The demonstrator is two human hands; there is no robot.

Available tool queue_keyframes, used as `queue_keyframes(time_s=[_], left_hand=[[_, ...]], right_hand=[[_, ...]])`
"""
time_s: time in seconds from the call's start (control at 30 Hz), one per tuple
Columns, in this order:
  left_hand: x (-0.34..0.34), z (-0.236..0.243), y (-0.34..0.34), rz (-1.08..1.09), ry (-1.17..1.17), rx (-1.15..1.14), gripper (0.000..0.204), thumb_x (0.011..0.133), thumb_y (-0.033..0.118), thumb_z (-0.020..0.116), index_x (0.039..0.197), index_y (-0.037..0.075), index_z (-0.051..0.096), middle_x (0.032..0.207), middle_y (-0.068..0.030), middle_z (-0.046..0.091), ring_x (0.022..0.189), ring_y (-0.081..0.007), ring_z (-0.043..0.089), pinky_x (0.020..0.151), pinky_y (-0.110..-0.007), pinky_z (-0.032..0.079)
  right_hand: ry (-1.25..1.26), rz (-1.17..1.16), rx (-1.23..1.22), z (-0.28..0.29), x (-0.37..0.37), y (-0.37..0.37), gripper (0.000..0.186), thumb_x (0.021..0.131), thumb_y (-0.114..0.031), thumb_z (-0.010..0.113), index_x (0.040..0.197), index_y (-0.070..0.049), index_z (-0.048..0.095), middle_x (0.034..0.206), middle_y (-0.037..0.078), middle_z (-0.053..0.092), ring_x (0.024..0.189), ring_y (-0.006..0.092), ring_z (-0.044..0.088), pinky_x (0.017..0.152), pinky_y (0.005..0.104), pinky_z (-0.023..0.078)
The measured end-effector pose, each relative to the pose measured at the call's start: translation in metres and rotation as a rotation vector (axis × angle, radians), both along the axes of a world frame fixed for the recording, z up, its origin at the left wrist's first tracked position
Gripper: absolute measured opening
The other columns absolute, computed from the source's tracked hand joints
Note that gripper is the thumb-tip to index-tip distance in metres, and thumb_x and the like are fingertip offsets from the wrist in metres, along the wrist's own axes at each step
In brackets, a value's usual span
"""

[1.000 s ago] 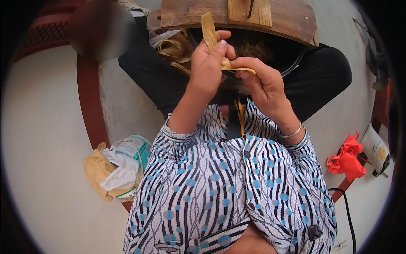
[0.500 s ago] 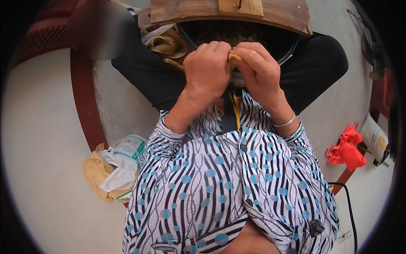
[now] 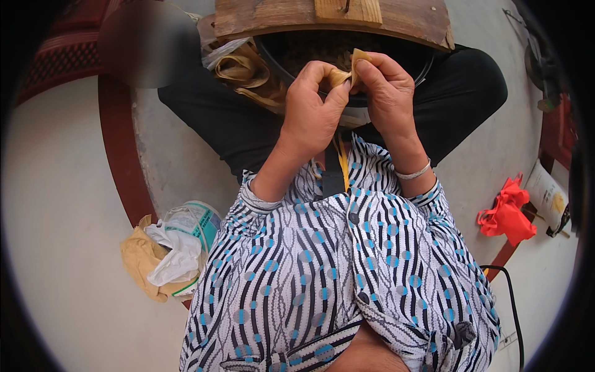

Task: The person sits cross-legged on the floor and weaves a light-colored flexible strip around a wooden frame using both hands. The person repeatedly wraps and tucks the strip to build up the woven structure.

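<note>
A tan, thin, leaf-like strip [image 3: 357,61] is pinched between my two hands over the near edge of a dark round basin [image 3: 265,51]. My left hand [image 3: 312,115] grips one part of it between thumb and forefinger. The other part, standing up a little, is pinched by my right hand [image 3: 393,93], whose wrist wears a silver bangle. The strip looks folded or twisted where the fingertips meet. Brownish pieces lie inside the basin, too shaded to name.
A wooden board [image 3: 266,17] with a nail lies across the far side of the basin. Rolled tan sheets [image 3: 238,69] rest left of it. Bags [image 3: 176,254] and a white-and-teal container [image 3: 201,220] stand at my left; a red bag [image 3: 509,214] is at right.
My hands have opened out from a closed grip around the strip, so more of it shows. The left hand has turned and its thumb and forefinger now form a pinch.
</note>
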State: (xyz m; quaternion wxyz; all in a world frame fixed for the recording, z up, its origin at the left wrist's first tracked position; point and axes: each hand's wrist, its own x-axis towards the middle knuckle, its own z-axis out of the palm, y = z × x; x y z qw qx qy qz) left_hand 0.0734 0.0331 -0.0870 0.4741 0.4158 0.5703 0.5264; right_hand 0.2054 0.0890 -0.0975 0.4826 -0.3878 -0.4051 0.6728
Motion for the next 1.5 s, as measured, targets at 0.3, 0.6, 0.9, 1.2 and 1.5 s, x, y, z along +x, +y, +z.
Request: queue_keyframes(time_s=[0.3,0.6,0.9,1.2,1.5], left_hand=[[-0.009,0.007,0.008,0.071,0.841,0.622,0.021,0.067,0.004,0.068,0.086,0.005,0.058,0.084,-0.0095,0.058,0.076,-0.0286,0.056,0.065,-0.038,0.046],[-0.006,0.005,0.007,0.031,0.686,0.479,0.020,0.071,0.001,0.069,0.087,0.003,0.058,0.084,-0.0101,0.059,0.075,-0.0285,0.057,0.065,-0.036,0.047],[-0.012,0.013,0.001,-0.003,1.050,0.739,0.025,0.064,0.004,0.070,0.088,0.005,0.061,0.092,-0.0082,0.059,0.083,-0.0258,0.057,0.073,-0.037,0.045],[-0.024,0.013,0.016,-0.217,0.619,0.383,0.021,0.074,0.005,0.068,0.092,0.002,0.060,0.090,-0.0085,0.058,0.081,-0.0236,0.057,0.071,-0.032,0.047],[-0.024,0.023,0.019,-0.275,0.447,0.070,0.029,0.087,0.003,0.057,0.115,0.001,0.056,0.096,-0.0059,0.061,0.085,-0.0119,0.059,0.073,-0.024,0.048]], right_hand=[[0.024,0.167,-0.126,0.013,0.003,0.001,0.009,0.090,-0.009,0.066,0.093,-0.001,0.065,0.081,0.002,0.066,0.070,0.0054,0.060,0.062,0.0190,0.050],[-0.226,0.166,0.032,0.023,0.008,-0.016,0.015,0.093,-0.014,0.061,0.096,0.000,0.066,0.082,0.000,0.064,0.073,0.0053,0.058,0.066,0.0198,0.048],[-0.193,0.287,-0.191,0.021,0.013,-0.013,0.014,0.093,-0.014,0.058,0.093,-0.001,0.065,0.079,0.000,0.063,0.070,0.0053,0.058,0.061,0.0197,0.047],[-0.323,0.266,-0.006,0.036,0.016,-0.019,0.017,0.092,-0.015,0.063,0.100,0.000,0.065,0.083,-0.001,0.063,0.068,0.0046,0.057,0.060,0.0192,0.047],[-0.180,0.191,-0.094,0.017,0.015,-0.014,0.019,0.091,-0.012,0.065,0.106,0.000,0.065,0.094,0.000,0.065,0.076,0.0044,0.057,0.065,0.0183,0.048]])
